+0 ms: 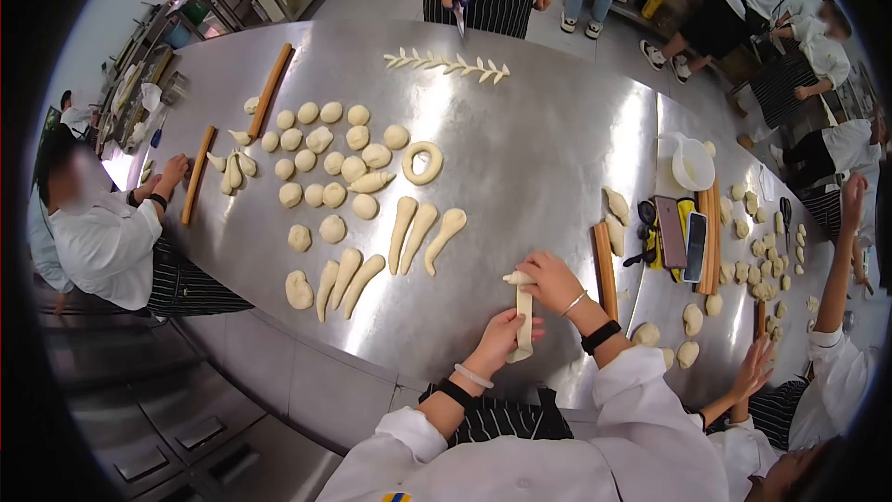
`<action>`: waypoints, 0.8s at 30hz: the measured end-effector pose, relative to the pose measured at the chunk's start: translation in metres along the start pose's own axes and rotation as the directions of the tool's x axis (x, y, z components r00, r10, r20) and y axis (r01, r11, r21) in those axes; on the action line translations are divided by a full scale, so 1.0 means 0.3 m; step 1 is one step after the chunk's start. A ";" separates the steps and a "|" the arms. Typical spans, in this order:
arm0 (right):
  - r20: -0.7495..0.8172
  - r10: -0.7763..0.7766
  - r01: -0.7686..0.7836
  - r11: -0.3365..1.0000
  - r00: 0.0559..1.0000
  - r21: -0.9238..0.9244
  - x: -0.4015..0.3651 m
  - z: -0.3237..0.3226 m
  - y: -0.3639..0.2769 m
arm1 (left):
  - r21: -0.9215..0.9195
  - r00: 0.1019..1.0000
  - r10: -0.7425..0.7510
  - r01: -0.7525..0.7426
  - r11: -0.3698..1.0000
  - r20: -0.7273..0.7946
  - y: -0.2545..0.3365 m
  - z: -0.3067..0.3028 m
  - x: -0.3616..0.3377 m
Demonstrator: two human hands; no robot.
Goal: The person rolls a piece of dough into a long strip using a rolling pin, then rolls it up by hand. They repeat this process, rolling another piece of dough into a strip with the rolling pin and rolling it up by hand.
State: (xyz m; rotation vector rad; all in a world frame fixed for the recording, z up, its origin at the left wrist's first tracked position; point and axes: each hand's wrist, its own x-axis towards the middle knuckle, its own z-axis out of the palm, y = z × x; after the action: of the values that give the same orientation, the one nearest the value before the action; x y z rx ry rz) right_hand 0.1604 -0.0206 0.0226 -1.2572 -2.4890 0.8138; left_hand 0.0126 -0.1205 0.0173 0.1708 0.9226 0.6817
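A flat strip of dough runs between my hands, its far end rolled into a small thick coil. My right hand is closed on the coiled end, fingers bent over it. Closed around the strip lower down is my left hand, with the loose tail hanging past it toward the table's near edge. To the left lie several tapered dough pieces, thick at one end and thin at the other. Beyond them are several round dough balls and a dough ring.
A wooden rolling pin lies right of my hands, near phones and a white bowl. A leaf-shaped dough branch lies at the far side, where a person holds scissors. Other people stand left and right of the steel table.
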 end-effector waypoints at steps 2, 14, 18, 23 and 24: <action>0.059 0.023 -0.027 0.998 0.998 0.060 -0.015 0.016 0.012 | -0.028 1.000 -0.029 0.029 0.999 -0.012 -0.022 -0.002 -0.007; -0.154 0.074 -0.063 0.995 0.985 0.077 -0.042 0.062 -0.038 | 0.004 1.000 0.016 -0.016 1.000 -0.010 -0.025 0.002 -0.043; -0.214 0.037 -0.011 0.993 0.976 0.121 -0.057 0.052 -0.053 | -0.014 1.000 0.015 -0.015 1.000 -0.007 -0.026 -0.001 -0.036; -0.136 0.056 -0.029 0.981 0.989 0.192 -0.059 0.039 -0.035 | -0.023 1.000 0.018 -0.018 1.000 0.004 -0.034 0.003 -0.037; -0.135 0.058 -0.031 0.981 0.989 0.193 -0.055 0.030 -0.039 | -0.013 1.000 0.028 -0.028 1.000 0.007 -0.033 0.006 -0.042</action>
State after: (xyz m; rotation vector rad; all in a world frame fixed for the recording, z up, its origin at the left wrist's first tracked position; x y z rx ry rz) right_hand 0.1588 -0.0427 0.0225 -1.2603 -2.2225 0.9169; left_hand 0.0135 -0.1355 0.0230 0.1751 0.9101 0.7123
